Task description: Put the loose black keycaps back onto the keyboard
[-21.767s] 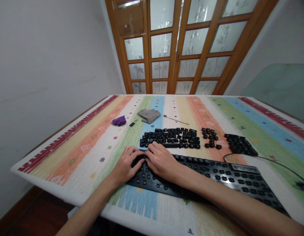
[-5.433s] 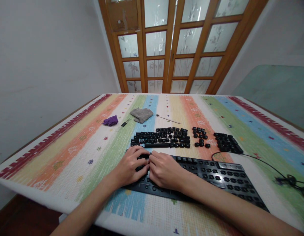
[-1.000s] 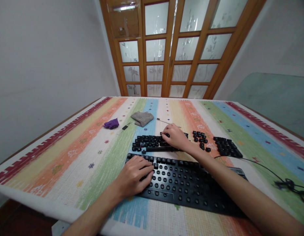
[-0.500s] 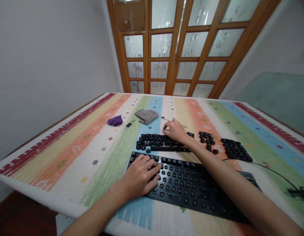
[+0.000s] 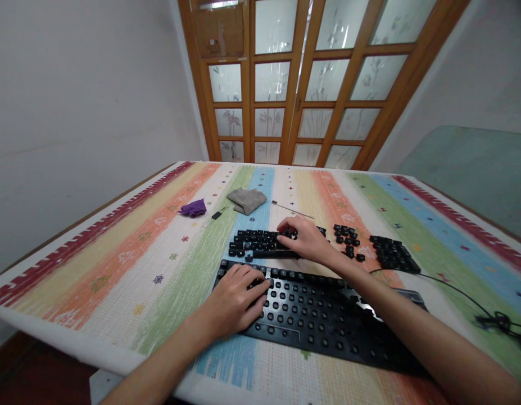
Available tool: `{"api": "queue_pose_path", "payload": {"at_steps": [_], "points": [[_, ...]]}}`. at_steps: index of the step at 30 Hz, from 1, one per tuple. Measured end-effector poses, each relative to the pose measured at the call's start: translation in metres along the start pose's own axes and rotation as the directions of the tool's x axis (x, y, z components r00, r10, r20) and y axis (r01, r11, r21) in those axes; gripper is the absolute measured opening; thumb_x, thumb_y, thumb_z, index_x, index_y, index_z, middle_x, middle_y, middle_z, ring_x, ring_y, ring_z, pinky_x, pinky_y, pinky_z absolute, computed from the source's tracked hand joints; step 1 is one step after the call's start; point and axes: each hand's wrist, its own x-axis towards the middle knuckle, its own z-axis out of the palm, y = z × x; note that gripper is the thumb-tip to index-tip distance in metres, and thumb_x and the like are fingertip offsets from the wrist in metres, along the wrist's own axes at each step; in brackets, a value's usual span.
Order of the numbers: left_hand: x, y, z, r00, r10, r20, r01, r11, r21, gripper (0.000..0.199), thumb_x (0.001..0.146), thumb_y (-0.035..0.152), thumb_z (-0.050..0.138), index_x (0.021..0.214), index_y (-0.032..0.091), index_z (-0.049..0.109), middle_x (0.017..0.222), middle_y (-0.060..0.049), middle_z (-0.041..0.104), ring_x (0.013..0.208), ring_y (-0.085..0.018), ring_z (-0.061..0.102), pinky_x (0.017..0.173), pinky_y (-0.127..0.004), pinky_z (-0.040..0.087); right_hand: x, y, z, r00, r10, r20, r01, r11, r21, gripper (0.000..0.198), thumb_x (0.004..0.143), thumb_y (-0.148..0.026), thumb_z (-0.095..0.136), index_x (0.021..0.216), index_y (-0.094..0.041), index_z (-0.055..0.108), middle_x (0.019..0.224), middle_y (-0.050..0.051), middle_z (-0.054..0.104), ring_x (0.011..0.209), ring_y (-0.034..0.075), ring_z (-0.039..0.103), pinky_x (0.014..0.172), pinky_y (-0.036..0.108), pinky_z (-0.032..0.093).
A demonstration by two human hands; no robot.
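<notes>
A black keyboard (image 5: 311,315) with its keycaps off lies before me, rows of small square switch stems showing. My left hand (image 5: 241,298) rests on its left end, palm down, fingers stretched out and apart. Behind the keyboard, loose black keycaps (image 5: 260,239) are laid out in rows, with a long spacebar (image 5: 271,254) in front. Over these rows is my right hand (image 5: 300,236), thumb and index finger apart at the keycaps, the other fingers partly hidden. More keycaps (image 5: 347,235) sit to its right, beside a number-pad block of keycaps (image 5: 394,253).
Farther back are a grey cloth (image 5: 247,200), a purple cloth (image 5: 193,208), a small black tool with wire ends (image 5: 218,214) and a thin rod (image 5: 294,210). A black cable (image 5: 449,284) runs right to a coil. A striped cloth (image 5: 159,247) covers the table.
My right hand has come down and nearer from behind the keycap rows, and its thumb and index finger are now farther apart. The left hand stays on the keyboard. The view has shifted slightly.
</notes>
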Motion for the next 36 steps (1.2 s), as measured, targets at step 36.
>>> {"api": "queue_pose_path", "payload": {"at_steps": [36], "points": [[0.019,0.003,0.004,0.998,-0.055,-0.032,0.05,0.986,-0.161,0.017,0.094,0.018,0.057,0.104,0.021,0.072,0.103,-0.007,0.068,0.098,-0.021,0.059,0.089,-0.04,0.049,-0.091,-0.035,0.024,0.937,-0.304,-0.171,0.333,0.926,0.179,0.014,0.094,-0.017,0.059,0.087,-0.019,0.071,0.088,0.006,0.073,0.083,0.021,0.055,0.076,0.039,0.051]]}}
